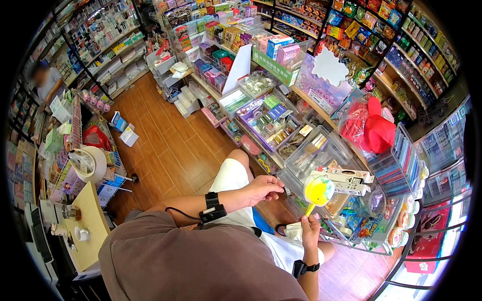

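My right hand (310,228) grips the thin handle of a yellow round-headed wand (318,191), with a pale blue and white rim on its head. The head is tipped up over the display counter; its exact kind is hard to make out. Just beyond it lies a long white printed carton (351,181) across the clear plastic bins (317,142). To the left, my left hand (265,190) hovers above my lap beside the counter edge, fingers loosely bent and apart, with nothing visible in them. Each wrist wears a black strap.
A purple display box (266,118) of small goods sits farther along the counter. Red caps (377,131) lie near a rack of thin booklets (396,163). Several lidded jars stand at the counter's right end. Behind me to the left is a small table (86,226) with a white cup.
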A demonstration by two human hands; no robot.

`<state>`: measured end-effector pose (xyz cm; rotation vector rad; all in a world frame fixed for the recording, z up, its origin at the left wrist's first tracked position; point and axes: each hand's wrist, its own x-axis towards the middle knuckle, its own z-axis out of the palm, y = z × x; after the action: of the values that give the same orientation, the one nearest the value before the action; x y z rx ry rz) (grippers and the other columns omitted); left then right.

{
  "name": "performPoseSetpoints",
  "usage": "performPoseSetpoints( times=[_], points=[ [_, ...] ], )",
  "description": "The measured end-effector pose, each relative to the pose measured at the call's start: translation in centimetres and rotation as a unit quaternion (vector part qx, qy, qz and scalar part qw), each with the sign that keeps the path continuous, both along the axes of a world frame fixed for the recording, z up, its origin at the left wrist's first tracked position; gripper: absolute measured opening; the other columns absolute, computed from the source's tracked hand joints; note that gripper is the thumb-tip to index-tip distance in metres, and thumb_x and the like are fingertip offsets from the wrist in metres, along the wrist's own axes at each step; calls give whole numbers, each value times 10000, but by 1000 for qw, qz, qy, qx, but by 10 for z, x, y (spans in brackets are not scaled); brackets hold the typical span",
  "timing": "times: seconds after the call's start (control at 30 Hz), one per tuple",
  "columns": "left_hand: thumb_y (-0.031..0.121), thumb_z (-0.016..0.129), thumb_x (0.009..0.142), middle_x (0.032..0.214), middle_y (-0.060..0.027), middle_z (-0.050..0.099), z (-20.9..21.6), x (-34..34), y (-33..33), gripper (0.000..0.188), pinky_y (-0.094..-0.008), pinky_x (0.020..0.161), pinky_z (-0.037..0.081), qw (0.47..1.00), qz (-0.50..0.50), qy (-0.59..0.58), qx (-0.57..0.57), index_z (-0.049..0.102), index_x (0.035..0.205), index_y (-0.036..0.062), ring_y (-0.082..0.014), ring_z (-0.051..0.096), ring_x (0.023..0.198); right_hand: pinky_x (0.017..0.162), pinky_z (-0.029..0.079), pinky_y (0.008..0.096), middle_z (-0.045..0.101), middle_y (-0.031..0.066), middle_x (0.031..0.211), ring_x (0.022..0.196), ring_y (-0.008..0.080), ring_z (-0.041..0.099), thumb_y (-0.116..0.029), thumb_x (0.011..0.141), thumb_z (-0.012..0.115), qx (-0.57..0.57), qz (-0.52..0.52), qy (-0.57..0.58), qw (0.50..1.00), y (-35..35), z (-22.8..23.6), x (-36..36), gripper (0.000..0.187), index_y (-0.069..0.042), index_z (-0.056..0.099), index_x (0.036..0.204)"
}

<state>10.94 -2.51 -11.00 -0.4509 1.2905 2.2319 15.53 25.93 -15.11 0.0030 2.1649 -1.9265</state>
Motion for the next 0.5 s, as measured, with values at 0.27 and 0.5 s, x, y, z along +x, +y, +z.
performPoseSetpoints(
  times=[0.27,0.5],
  points=[
    [97,722,880,851,-12,671,-1,-4,8,212,-221,603,472,1000,-19,-8,3,634,1071,69,-100,637,706,604,378,250,559,-29,705,676,63,458,-221,986,636,30,-8,23,999,7,-10,1,277,3,635,824],
    [114,708,890,967,-15,696,-4,3,-2,221,-239,661,488,1000,-20,-12,-9,634,1097,88,-91,621,711,656,446,253,642,13,762,713,85,551,-247,989,634,6,-20,89,996,-3,39,1,284,12,665,878]
  ],
)
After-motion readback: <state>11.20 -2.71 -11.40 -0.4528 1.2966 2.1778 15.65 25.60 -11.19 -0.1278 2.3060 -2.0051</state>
